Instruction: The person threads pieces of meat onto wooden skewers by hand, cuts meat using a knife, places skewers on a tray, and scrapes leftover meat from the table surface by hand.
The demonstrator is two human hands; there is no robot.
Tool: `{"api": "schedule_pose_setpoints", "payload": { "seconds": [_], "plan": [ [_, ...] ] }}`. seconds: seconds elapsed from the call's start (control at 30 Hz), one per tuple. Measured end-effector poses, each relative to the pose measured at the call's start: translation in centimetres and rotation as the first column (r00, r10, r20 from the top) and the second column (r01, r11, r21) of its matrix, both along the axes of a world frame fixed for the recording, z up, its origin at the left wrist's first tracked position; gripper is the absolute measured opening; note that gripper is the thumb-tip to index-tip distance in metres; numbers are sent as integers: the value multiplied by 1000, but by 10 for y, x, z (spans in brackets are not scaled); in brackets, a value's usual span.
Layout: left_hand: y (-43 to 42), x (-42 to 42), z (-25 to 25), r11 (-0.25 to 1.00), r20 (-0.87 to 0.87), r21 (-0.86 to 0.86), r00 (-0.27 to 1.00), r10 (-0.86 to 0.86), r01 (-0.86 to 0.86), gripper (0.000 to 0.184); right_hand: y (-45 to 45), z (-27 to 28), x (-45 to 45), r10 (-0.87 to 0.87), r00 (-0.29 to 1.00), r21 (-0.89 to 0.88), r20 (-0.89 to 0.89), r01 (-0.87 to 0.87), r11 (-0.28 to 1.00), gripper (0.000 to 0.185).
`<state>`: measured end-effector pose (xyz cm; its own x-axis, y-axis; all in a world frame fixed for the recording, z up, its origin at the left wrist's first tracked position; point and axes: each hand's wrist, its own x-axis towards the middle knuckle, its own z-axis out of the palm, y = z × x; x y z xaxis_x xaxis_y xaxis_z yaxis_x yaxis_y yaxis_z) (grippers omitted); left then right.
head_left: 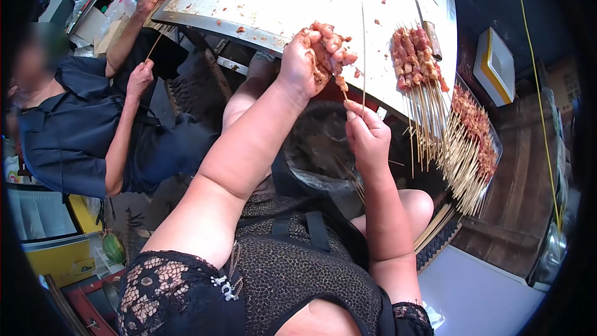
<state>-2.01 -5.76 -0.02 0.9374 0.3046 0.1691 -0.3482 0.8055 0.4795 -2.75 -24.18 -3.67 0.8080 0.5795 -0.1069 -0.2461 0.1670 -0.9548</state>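
Several raw meat pieces, upper centre of the frame, sit in the left hand, its fingers curled about them and partly hidden. Just below, the right hand pinches a skewer whose far end is lost in meat. Whether it also grips the bare stick alongside, I cannot tell. At right, loaded skewers overlap on the worktop, cut off by the top edge.

One camera looks forward and down from the wearer's head (its wide, rounded view darkens at the corners). The left hand, right hand and tabletop are near.
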Motion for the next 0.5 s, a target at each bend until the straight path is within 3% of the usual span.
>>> {"api": "schedule_pose_setpoints", "payload": {
  "seconds": [0.33, 0.47, 0.5],
  "plan": [
    [-21, 2, -3, 988, -47, -99, 991, -123, 118, 13, 5, 12, 3, 2, 989, 81, -150, 10, 997, 21],
    [-22, 3, 2, 999, -97, -40, 995, 0, -4, 18, 6, 12, 2, -18, 994, 45, -107, 23, 999, 22],
    [-22, 1, 9, 997, -148, -22, 986, 71, -75, 18, 4, 13, 2, -4, 1000, -39, -6, 3, 999, 23]
  ]
}}
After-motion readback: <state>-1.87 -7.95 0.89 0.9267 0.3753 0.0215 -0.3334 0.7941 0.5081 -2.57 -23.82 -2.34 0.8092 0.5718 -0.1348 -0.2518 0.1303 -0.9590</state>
